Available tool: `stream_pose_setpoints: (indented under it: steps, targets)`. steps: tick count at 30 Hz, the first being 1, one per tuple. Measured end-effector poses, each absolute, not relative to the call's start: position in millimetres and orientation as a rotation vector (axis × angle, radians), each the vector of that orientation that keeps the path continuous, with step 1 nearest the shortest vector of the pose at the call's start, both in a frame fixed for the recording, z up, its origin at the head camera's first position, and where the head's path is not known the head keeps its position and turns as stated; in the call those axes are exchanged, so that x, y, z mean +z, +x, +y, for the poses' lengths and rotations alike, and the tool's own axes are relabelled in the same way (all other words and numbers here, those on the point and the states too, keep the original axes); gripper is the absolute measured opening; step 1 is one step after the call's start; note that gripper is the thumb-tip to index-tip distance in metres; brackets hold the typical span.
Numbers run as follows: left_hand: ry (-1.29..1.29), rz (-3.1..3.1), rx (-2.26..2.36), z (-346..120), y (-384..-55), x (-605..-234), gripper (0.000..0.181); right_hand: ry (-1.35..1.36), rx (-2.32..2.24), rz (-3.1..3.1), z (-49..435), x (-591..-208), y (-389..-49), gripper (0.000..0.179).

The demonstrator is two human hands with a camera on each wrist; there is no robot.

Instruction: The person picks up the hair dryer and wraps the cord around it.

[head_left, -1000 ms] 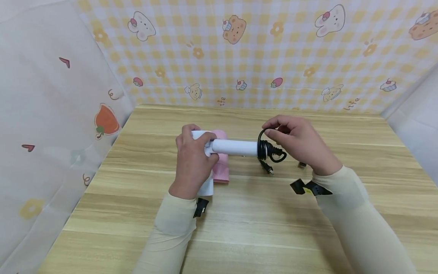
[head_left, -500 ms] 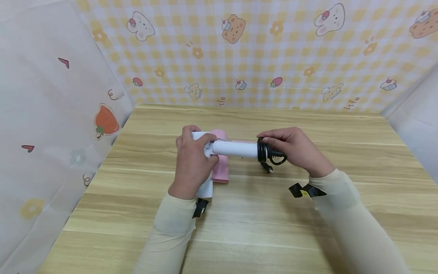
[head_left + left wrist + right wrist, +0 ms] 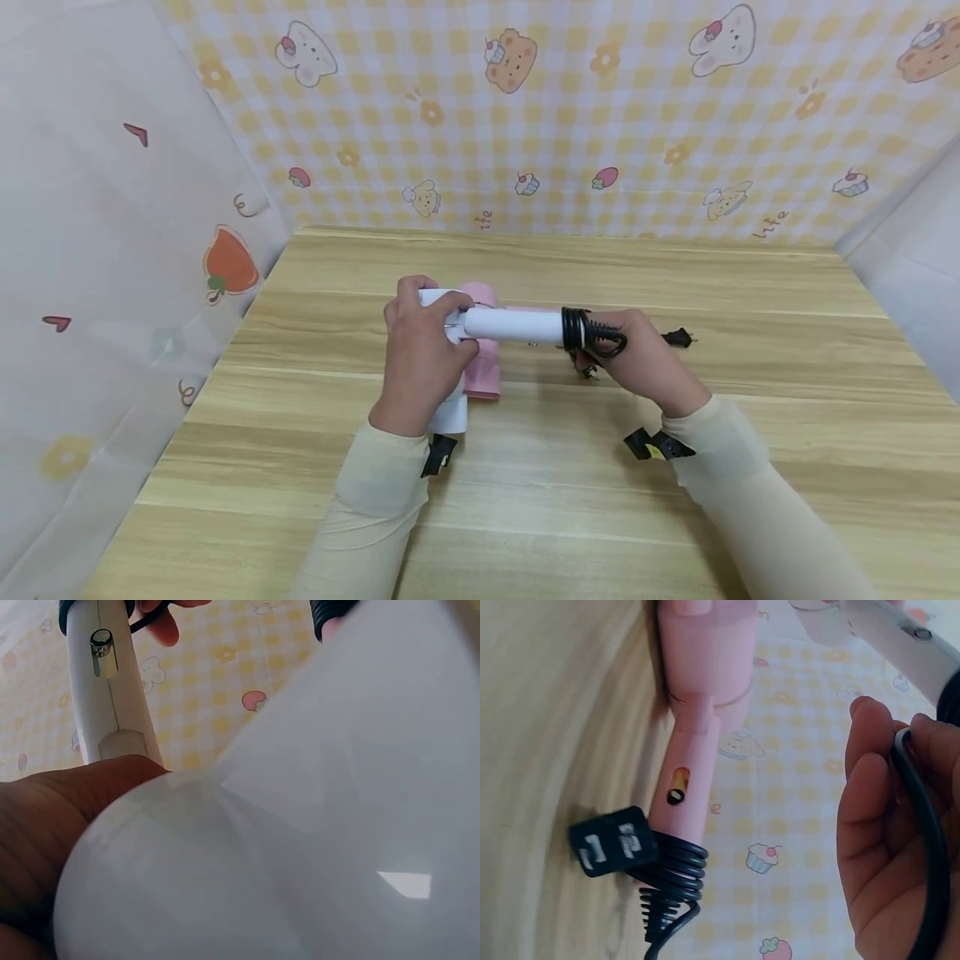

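Observation:
A white hair dryer [image 3: 517,325] is held level above the table, its handle pointing right. My left hand [image 3: 420,358] grips it where the body meets the handle, the thumb and fingers on either side. Black power cord [image 3: 573,329] lies in coils round the handle's end. My right hand [image 3: 648,362] is beside the coils, partly behind the handle. In the right wrist view its fingers [image 3: 866,802] pinch a length of black cord [image 3: 922,825]. A pink hair dryer [image 3: 709,667] lies on the table beneath, its own cord [image 3: 679,866] wound round its handle.
The pink dryer's plug [image 3: 611,841] sits beside its handle. Another black plug [image 3: 678,337] shows just beyond my right hand. The wooden table [image 3: 540,500] ends at a checked cloth backdrop [image 3: 570,125], with a white cloth [image 3: 97,333] at the left.
My right hand has moved from above the handle's end, over the coils, down to below and behind it, carrying the cord round. A plug now shows right of the hand. The left hand stays put.

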State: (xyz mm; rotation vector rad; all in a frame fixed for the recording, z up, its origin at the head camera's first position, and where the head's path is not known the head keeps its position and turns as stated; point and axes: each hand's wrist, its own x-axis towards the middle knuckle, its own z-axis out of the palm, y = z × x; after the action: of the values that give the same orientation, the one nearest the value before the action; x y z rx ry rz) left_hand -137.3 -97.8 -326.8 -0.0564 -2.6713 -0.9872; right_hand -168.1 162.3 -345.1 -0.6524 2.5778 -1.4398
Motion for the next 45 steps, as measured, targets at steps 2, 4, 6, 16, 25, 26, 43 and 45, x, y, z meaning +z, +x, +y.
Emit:
stream_pose_setpoints:
  steps: [2, 4, 6, 16, 25, 26, 43, 45]
  targets:
    - [-0.048, -2.679, -0.994, -97, -138, -327, 0.042, -0.641, -1.419, 2.594, 162, -346, -165, 0.015]
    - [-0.040, -2.684, -0.999, -97, -138, -326, 0.042, -0.639, -1.405, 2.606, 161, -346, -163, 0.015]
    - [-0.030, -2.687, -1.005, -96, -138, -326, 0.042, -0.637, -1.397, 2.605, 160, -347, -161, 0.016]
    - [0.029, -2.665, -1.025, -97, -138, -325, 0.040, -0.817, -1.356, 2.646, 163, -353, -152, 0.011]
    - [0.048, -2.664, -0.999, -97, -140, -326, 0.038, -0.968, -1.251, 2.746, 163, -349, -145, 0.015]
    - [0.047, -2.662, -0.992, -97, -140, -327, 0.038, -0.996, -1.242, 2.750, 162, -347, -144, 0.014]
    - [0.050, -2.641, -0.939, -100, -140, -330, 0.037, -1.103, -1.117, 2.880, 154, -329, -131, 0.014]
    - [0.050, -2.639, -0.935, -100, -140, -330, 0.037, -1.103, -1.107, 2.898, 154, -328, -130, 0.015]
